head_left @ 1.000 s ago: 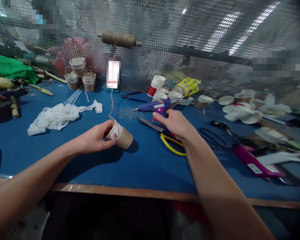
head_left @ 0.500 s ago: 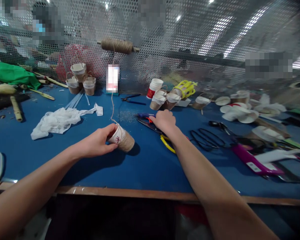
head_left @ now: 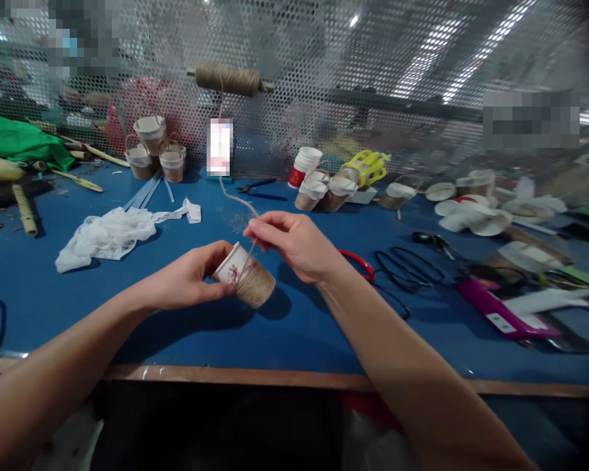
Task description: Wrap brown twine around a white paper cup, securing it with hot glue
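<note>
My left hand [head_left: 196, 275] is closed around the rim end of a paper cup [head_left: 249, 278], which tilts with its mouth toward that hand. Brown twine is wound round the cup's lower part; the upper part is bare white with a small reddish print. Just above the cup, my right hand [head_left: 292, 245] pinches the twine [head_left: 240, 199] between thumb and fingers. The strand runs up from there to a spool of twine [head_left: 228, 79] on a rod at the mesh. A red tool handle [head_left: 360, 263] shows behind my right wrist; the rest of it is hidden.
Twine-wrapped cups with handles [head_left: 173, 163] stand back left, others [head_left: 310, 191] at back centre. Crumpled white fabric [head_left: 108, 235] lies left. Blue-handled pliers [head_left: 262, 194] lie behind my hands. At right are a black cable [head_left: 407, 268] and a purple tool [head_left: 500, 314].
My right hand has left the tools on the table, moved left and taken hold of the twine by the cup. My left hand keeps the cup, now slightly farther right.
</note>
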Action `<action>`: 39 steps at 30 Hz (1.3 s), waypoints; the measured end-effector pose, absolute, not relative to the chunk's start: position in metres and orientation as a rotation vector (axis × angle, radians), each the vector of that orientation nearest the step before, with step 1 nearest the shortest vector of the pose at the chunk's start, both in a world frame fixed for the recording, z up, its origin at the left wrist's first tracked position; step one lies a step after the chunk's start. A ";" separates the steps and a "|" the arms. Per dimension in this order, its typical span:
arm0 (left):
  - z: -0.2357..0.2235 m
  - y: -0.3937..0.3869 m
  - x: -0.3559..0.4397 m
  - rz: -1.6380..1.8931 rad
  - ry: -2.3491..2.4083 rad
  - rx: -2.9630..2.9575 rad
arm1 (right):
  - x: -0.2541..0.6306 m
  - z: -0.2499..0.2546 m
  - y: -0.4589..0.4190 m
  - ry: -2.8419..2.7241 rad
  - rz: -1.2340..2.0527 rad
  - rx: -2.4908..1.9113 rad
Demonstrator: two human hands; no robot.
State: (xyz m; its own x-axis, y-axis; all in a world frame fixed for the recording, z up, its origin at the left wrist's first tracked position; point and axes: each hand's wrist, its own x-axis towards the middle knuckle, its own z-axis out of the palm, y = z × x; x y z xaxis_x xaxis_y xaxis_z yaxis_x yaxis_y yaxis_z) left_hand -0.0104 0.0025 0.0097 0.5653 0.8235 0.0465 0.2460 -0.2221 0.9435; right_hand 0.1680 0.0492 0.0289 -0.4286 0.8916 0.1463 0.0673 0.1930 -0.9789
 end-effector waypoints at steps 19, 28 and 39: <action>0.011 -0.002 -0.008 0.695 0.792 1.618 | 0.186 0.018 0.034 -1.730 0.971 -1.067; 0.011 -0.006 -0.009 0.725 0.789 1.643 | 0.183 0.014 0.034 -1.751 1.015 -1.094; 0.011 -0.008 -0.010 0.745 0.763 1.657 | 0.178 0.009 0.031 -1.815 1.052 -1.101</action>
State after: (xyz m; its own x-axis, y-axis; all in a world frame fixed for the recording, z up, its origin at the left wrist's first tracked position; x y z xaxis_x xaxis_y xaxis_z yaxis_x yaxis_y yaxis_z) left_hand -0.0097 -0.0082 0.0112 0.5931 0.8006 0.0849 0.1039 -0.1807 0.9780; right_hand 0.1782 0.0309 0.0092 -0.3459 0.9208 0.1803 0.3012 0.2910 -0.9081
